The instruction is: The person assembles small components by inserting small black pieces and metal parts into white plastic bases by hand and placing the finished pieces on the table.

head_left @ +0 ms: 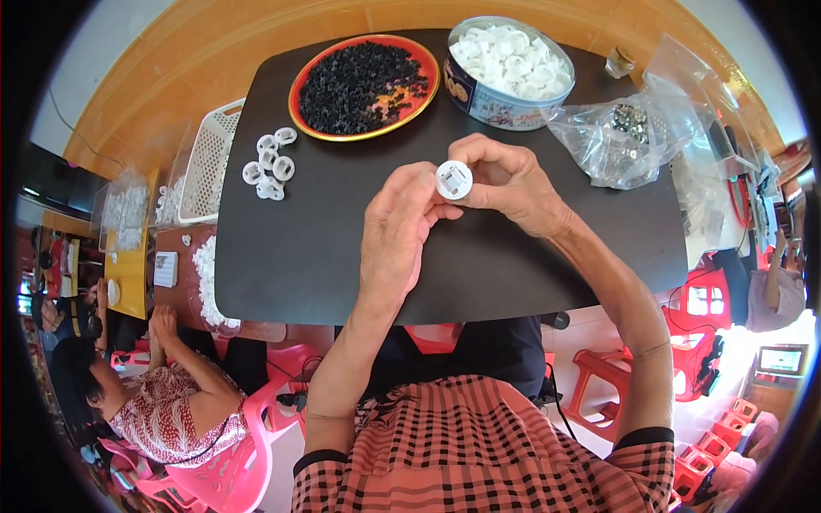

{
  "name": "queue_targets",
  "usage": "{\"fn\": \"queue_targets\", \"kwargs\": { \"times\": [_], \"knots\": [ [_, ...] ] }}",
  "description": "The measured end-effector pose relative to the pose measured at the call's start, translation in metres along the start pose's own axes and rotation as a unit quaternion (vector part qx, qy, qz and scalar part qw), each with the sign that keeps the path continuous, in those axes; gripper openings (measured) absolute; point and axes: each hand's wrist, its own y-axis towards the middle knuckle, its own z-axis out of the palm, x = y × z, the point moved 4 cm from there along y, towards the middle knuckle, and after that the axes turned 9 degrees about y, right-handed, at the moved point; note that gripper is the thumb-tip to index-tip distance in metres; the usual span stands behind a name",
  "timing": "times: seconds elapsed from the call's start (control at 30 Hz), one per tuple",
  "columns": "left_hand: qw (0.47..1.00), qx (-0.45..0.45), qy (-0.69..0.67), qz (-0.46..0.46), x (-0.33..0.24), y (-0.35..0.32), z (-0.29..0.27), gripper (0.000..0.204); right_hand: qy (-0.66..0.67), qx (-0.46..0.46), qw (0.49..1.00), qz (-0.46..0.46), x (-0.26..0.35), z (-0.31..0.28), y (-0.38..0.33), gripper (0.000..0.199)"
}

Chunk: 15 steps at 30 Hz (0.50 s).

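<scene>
Above the middle of the dark table (299, 231), a round white plastic part (453, 180) with slots in its face is held between my two hands. My right hand (513, 184) grips its edge, closed with thumb and index finger on it. From the other side my left hand (400, 218) presses its curled fingertips against the same part. Whether something small is also between the left fingers is hidden. Beyond my hands stand a red tray with a gold rim (295, 107) bearing small black parts (355, 85), and a round tin (496, 114) full of white plastic parts (513, 60).
Several white round parts (268, 158) lie at the table's left. A clear bag (599, 158) of small metal pieces and a small jar (619, 61) are at the right. A white basket (205, 162) stands beyond the left edge. Another person (175, 402) sits at the left.
</scene>
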Motion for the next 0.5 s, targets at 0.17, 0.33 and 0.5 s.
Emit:
{"fn": "queue_targets", "kwargs": {
  "times": [0.17,0.33,0.5],
  "knots": [
    [0.996,-0.018,0.083,0.040,0.002,-0.002,-0.009,0.011,0.016,0.006,0.998,0.065,-0.016,0.004,-0.009,0.024],
    [0.986,-0.038,0.153,0.058,0.000,-0.004,-0.012,0.006,0.007,0.013,0.997,0.081,-0.015,0.006,-0.013,0.033],
    [0.984,-0.043,0.165,0.054,-0.001,-0.005,-0.011,0.005,0.003,0.033,0.997,0.067,-0.002,0.011,-0.015,0.028]
  ]
}}
